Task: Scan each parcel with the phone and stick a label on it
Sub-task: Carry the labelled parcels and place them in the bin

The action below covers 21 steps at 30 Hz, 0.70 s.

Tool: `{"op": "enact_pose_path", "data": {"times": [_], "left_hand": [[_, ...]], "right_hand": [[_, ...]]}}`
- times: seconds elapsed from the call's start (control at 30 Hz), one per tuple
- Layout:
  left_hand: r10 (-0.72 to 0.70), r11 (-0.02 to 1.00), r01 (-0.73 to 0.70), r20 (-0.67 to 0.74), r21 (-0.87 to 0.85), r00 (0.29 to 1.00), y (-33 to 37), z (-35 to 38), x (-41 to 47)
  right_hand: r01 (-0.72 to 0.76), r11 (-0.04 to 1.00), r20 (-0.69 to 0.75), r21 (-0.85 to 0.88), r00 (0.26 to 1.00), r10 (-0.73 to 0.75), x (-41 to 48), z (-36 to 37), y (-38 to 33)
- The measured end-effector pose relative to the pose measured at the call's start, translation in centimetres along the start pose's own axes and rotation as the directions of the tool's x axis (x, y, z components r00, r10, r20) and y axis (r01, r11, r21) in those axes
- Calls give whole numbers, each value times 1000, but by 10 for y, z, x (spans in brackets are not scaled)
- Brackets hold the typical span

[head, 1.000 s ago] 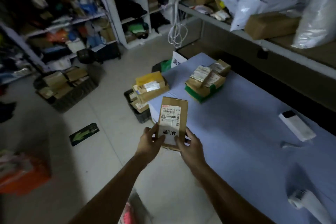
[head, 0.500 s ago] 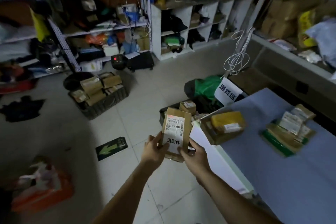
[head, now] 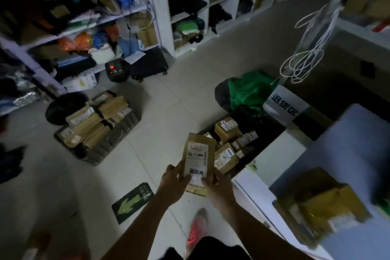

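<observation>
Pkg (head: pixel 198 160) now by floor crate (head: pixel 266 133) w/ boxes (head: pixel 226 131).

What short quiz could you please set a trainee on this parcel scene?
1. True or false: the parcel lies on the table.
2. Which grips the parcel: A, the left hand alone; B, the right hand alone; C, both?
3. Fill in: the floor arrow is ____ in colour.
Key: 1 false; 2 C; 3 green.
</observation>
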<state>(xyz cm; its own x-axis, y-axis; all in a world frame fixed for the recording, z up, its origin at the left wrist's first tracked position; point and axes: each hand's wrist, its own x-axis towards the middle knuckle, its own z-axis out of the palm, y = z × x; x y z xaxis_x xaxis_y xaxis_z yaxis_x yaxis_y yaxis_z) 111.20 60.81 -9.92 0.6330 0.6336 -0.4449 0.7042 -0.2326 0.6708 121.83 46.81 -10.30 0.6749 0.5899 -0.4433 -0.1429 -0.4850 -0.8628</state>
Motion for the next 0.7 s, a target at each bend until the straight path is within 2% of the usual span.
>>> {"op": "enact_pose_path", "data": {"times": [0.17,0.27,0.33,0.43,0.53,0.63,0.7], "left_hand": [[45,999,-42,223,-21,974,44,-15,114],[40,994,-1,356,-110,934,73,4,189],[13,996,29,434,-89,901,86,20,235],[139,988,-74,568,-136,811,103,54,313],[219,975,-182,640,-125,736,107,92,379],[177,980,-192,703,-58,689,100,142,442],[140,981,-194,733,-11,666,92,177,481]], "right_hand": [[-112,990,-122,90,985,123,89,-21,-39],[-192,956,-212,220,948,239,148,-44,-44],[-232,926,-226,297,925,304,183,-56,-38],[-281,883,-325,377,853,409,248,-70,-13],[-309,790,-358,530,762,539,305,-79,22],[-315,749,-408,583,684,605,357,-86,65],[-304,733,-422,608,658,623,393,-92,97]]}}
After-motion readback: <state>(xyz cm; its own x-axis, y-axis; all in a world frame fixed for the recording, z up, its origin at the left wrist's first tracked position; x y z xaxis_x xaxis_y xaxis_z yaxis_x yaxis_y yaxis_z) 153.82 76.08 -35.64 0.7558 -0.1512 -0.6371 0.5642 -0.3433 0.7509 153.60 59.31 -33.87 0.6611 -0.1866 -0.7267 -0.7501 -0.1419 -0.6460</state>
